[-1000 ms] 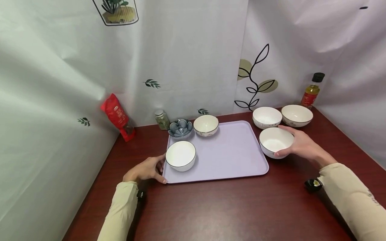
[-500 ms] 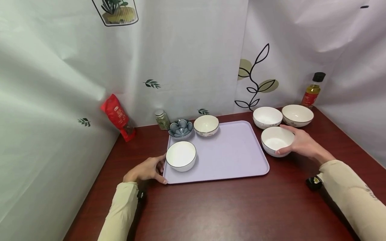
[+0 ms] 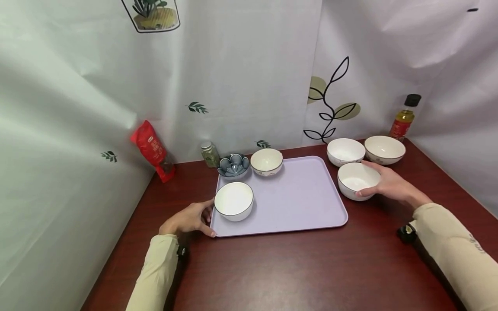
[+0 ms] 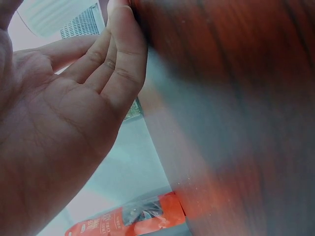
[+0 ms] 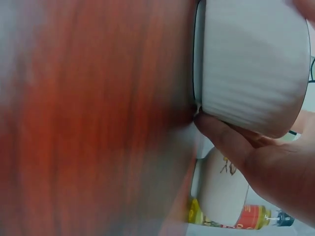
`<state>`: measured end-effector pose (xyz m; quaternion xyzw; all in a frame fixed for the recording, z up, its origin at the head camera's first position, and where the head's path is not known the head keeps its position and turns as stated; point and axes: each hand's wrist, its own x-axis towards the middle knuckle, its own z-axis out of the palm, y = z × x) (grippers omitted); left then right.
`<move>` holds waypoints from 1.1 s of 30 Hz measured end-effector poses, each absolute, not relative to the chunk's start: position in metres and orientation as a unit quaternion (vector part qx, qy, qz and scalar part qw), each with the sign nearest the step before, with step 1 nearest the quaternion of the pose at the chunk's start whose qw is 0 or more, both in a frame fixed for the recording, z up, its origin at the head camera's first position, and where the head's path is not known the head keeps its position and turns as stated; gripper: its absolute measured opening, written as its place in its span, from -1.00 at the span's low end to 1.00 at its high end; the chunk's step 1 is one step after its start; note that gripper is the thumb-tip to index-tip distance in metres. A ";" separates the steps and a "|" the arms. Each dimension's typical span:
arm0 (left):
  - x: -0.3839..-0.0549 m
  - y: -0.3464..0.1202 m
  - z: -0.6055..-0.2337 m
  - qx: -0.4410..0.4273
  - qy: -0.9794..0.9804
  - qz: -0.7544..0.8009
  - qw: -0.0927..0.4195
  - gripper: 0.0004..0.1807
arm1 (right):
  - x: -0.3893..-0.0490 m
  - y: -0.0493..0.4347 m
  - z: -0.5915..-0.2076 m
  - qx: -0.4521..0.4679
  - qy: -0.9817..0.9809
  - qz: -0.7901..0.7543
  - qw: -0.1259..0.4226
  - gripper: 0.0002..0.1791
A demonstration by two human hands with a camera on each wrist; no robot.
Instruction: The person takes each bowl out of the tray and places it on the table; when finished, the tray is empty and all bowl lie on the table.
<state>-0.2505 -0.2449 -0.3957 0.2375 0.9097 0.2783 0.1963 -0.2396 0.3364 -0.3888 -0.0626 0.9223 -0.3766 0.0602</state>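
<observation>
Pale cloth with leaf drawings is hanging behind a dark red-brown tabletop, on which a lilac tray is lying. To the right of this tray, a person's right hand is gripping a white bowl: the thumb is pressing the near side, while the fingers are curling around the far side. This bowl is standing upright just beside the right rim; whether it is touching the rim, one cannot tell. Two patterned bowls are standing behind it.

On the left, the left hand is resting at the tray's near corner, thumb and fingers apart, close to a second white bowl. A blue petal bowl and a cream bowl are occupying the far left part.

For handling well, the right hand should probably be squeezing evenly from both sides and holding the mouth level. It should also be leaving some space from the bowls behind, and the left hand should be steadying the tray without pushing its bowl.
</observation>
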 end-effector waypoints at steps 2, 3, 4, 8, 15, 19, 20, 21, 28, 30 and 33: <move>-0.250 -0.245 -0.395 0.236 0.910 0.279 0.197 0.09 | -0.241 0.336 -0.388 -0.066 0.925 -0.370 0.063 0.23; -0.249 -0.246 -0.394 0.236 0.910 0.278 0.197 0.09 | -0.242 0.336 -0.388 -0.070 0.925 -0.368 0.063 0.23; -0.249 -0.246 -0.394 0.238 0.909 0.278 0.198 0.09 | -0.242 0.336 -0.388 -0.072 0.927 -0.364 0.063 0.23; -0.249 -0.246 -0.395 0.239 0.910 0.276 0.197 0.09 | -0.243 0.337 -0.388 -0.077 0.928 -0.359 0.064 0.23; -0.250 -0.247 -0.396 0.248 0.908 0.279 0.191 0.08 | -0.245 0.340 -0.388 -0.080 0.928 -0.356 0.071 0.25; -0.251 -0.247 -0.397 0.253 0.907 0.281 0.187 0.04 | -0.247 0.340 -0.385 -0.082 0.927 -0.358 0.075 0.25; -0.251 -0.247 -0.397 0.253 0.907 0.280 0.186 0.04 | -0.247 0.340 -0.385 -0.084 0.927 -0.357 0.075 0.24; -0.251 -0.247 -0.396 0.253 0.908 0.280 0.185 0.05 | -0.248 0.340 -0.384 -0.086 0.928 -0.356 0.075 0.24; -0.251 -0.247 -0.396 0.249 0.908 0.281 0.187 0.08 | -0.248 0.342 -0.386 -0.100 0.934 -0.338 0.054 0.23; -0.251 -0.247 -0.396 0.250 0.907 0.282 0.188 0.06 | -0.245 0.340 -0.383 -0.101 0.938 -0.330 0.040 0.25; -0.250 -0.247 -0.395 0.252 0.907 0.279 0.188 0.05 | -0.239 0.334 -0.372 -0.101 0.944 -0.314 0.003 0.27</move>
